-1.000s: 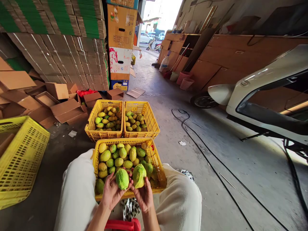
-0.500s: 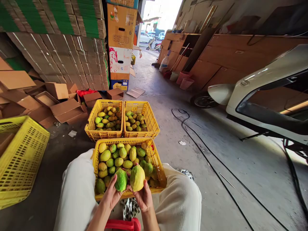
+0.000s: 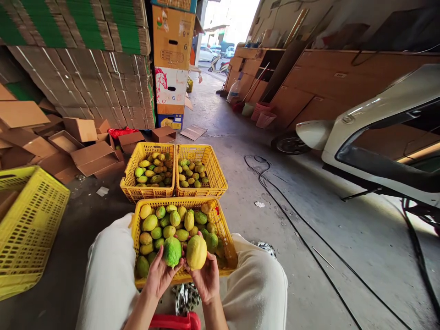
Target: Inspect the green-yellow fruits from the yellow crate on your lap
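My left hand [image 3: 161, 276] is closed round a green citrus fruit [image 3: 172, 251] with bumpy skin, like a large unripe lemon. In my right hand [image 3: 206, 277] is a yellow lemon-like citrus fruit [image 3: 196, 252], somewhat larger and smoother. The two fruits are held side by side, a small gap between them, over the near edge of a yellow plastic crate [image 3: 229, 238]. Loose green and yellow fruits [image 3: 169, 231] of similar shape fill much of that crate, which sits between my knees. My fingers hide the lower sides of both held fruits.
Two more yellow crates [image 3: 206, 189] of fruit stand just beyond. A taller yellow crate [image 3: 37, 220] is at the left, near a heap of cardboard boxes [image 3: 91, 156]. Black cable [image 3: 292, 215] snakes over the floor by a parked scooter [image 3: 347, 126]. A red stool [image 3: 175, 321] shows below.
Both fruits have been raised slightly and turned a little in my hands. The crates and the fruit in them stay as they were.
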Available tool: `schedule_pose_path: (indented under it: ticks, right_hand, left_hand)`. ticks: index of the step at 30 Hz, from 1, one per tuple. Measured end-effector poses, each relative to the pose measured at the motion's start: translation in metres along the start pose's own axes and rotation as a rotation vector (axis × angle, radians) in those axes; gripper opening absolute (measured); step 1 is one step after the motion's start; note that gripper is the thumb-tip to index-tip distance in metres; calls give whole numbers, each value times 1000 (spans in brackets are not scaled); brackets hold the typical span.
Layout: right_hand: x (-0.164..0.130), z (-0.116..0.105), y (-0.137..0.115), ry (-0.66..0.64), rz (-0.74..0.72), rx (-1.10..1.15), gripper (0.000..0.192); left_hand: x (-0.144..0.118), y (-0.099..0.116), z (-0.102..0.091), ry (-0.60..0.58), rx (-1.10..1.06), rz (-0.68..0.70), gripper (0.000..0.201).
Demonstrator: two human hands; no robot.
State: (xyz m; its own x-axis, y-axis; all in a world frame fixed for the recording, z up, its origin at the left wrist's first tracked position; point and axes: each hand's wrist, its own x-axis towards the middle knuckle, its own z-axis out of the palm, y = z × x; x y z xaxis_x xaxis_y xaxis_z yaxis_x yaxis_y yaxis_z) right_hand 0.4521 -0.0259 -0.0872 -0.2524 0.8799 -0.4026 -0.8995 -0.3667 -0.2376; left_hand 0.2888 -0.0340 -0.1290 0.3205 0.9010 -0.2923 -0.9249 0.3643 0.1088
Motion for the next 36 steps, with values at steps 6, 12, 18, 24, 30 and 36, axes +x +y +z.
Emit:
schedule_pose_path:
  ticks: [6, 12, 18, 24, 30, 36]
  right_hand:
    - [0, -9, 4, 48, -55, 6, 64]
    - [2, -13, -2, 80, -68, 106, 50]
    - [2, -10, -5, 31, -45, 155, 44]
    - [-3, -4, -2, 19, -60, 169, 54]
    - [-1, -2, 1, 46, -8, 166, 43]
    - [2, -2, -2, 15, -13, 164, 45]
  left_hand:
    - [-6, -2, 23, 199, 42, -15, 44]
    - [-4, 2, 26, 125, 12, 4, 46]
    - [-1, 4, 24, 135, 1, 61, 53]
    - [-6, 3, 48, 291, 26, 32, 43]
    - [-5, 5, 45, 333, 49, 9, 45]
    - [1, 8, 26, 211, -21, 109, 57]
